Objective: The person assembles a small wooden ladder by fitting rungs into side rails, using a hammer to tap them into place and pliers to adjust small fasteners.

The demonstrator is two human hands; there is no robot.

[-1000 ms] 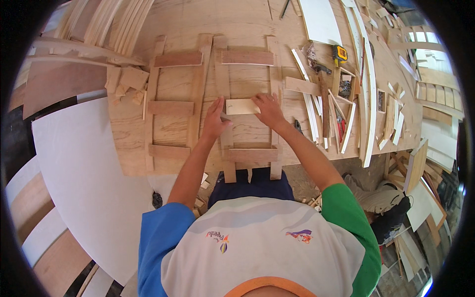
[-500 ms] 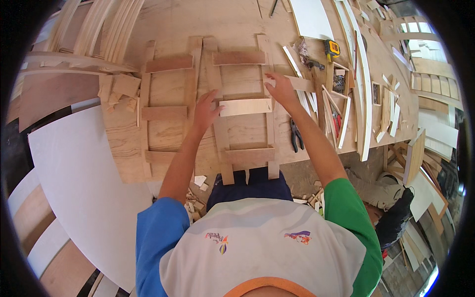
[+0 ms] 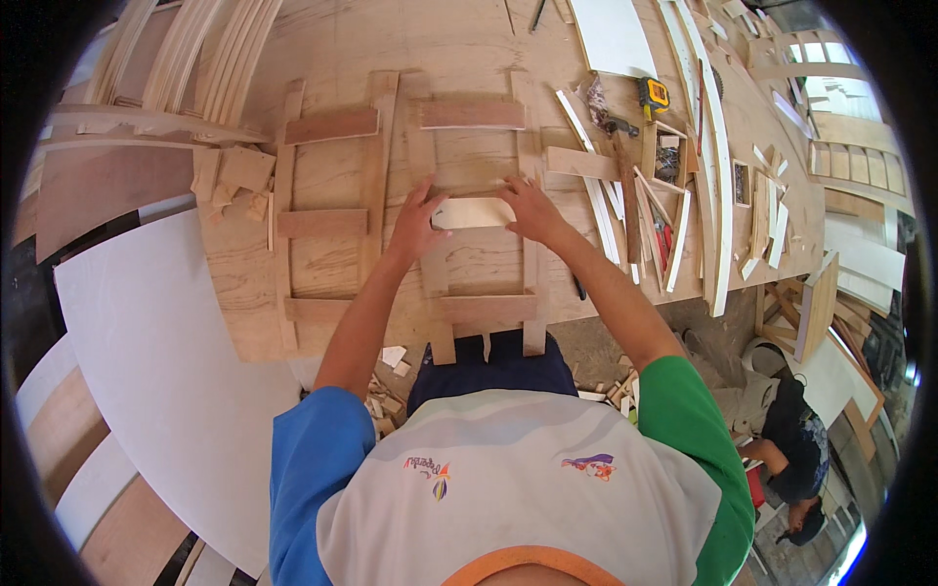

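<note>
At the bottom of the frame are the person's shoulders, with 1 blue sleeve [image 3: 318,459] at lower left and 1 green sleeve [image 3: 684,420] at lower right. Both forearms reach up toward the middle of the frame. There the left hand [image 3: 415,227] and the right hand [image 3: 528,210] press on the 2 ends of a pale wood slat [image 3: 473,212], fingers spread flat and gripping its ends. The slat lies crosswise on a ladder-like wood frame [image 3: 484,308] on the table [image 3: 322,39], between the frame's 2 long rails. A second wood frame [image 3: 327,223] lies just beside it to the left. Farther up and right sit loose wood strips [image 3: 596,210] and a yellow tape measure [image 3: 654,96]. A white board [image 3: 166,361] fills the lower left.
</note>
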